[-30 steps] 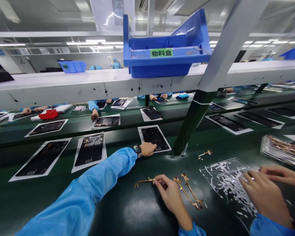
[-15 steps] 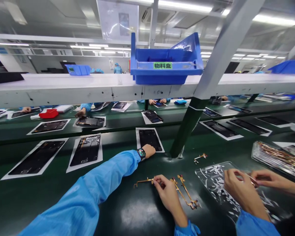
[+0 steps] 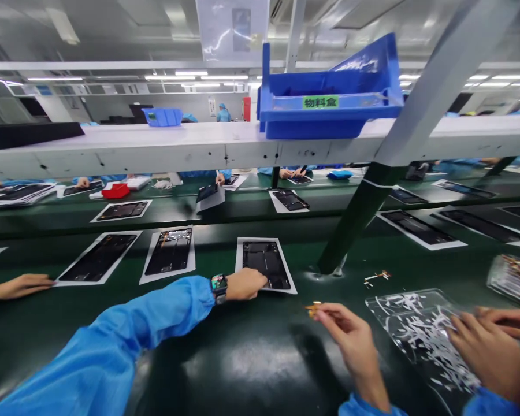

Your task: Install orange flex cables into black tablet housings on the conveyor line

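Note:
My left hand (image 3: 248,283), a watch on its wrist, reaches forward with its fingers closed at the near edge of a white sheet (image 3: 291,283). On that sheet lies a black tablet-like housing (image 3: 264,263); the fingertips are partly hidden. Raised over the green bench, my right hand (image 3: 349,335) pinches a copper-coloured flex cable (image 3: 312,309) between thumb and fingers. Only its small end shows; my hand covers the rest. A loose flex cable (image 3: 378,278) lies on the bench beyond my right hand.
Another person's hands (image 3: 489,346) work over a clear tray (image 3: 433,292) of white strips at right. Someone's hand (image 3: 23,286) touches a sheet at left. A green post (image 3: 359,222) rises beyond my right hand. A blue bin (image 3: 325,110) sits on the shelf above.
The sheet with its housing has come nearer and left of the post, along with my left hand. My right hand has lifted the flex cable; two cables beside it no longer show. The view has shifted.

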Demonstrator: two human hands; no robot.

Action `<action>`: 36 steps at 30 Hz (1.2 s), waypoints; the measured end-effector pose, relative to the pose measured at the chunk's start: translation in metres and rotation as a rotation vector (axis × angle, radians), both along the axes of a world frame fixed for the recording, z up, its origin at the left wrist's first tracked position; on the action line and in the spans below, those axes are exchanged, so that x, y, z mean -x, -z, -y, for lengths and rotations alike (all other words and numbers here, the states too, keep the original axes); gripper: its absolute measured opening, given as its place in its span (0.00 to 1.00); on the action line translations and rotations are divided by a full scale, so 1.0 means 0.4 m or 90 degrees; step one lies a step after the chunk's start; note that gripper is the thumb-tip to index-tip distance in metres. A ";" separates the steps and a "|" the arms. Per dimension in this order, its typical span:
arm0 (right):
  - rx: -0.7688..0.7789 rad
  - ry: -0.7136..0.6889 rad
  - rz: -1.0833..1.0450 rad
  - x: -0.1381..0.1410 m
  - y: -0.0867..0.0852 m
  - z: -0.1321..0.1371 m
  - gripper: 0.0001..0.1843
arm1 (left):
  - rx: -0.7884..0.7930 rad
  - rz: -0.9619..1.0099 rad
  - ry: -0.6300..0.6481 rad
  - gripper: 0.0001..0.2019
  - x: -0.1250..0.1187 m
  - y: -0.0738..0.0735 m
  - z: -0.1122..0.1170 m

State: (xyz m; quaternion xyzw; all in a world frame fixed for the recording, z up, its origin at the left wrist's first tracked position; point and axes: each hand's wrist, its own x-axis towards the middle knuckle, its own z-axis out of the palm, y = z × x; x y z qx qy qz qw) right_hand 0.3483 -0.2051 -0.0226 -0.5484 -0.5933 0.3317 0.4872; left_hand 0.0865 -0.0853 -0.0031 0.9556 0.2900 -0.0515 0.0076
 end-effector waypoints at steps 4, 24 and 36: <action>0.061 0.096 -0.175 -0.066 0.011 0.028 0.10 | -0.006 0.013 0.013 0.05 0.097 0.012 0.249; 0.056 -0.536 0.294 0.412 -0.208 0.076 0.09 | 0.296 0.705 -0.481 0.37 0.238 0.021 0.622; 0.196 -0.584 0.296 0.554 -0.005 -0.138 0.08 | -0.022 0.391 -0.434 0.22 0.276 0.141 0.560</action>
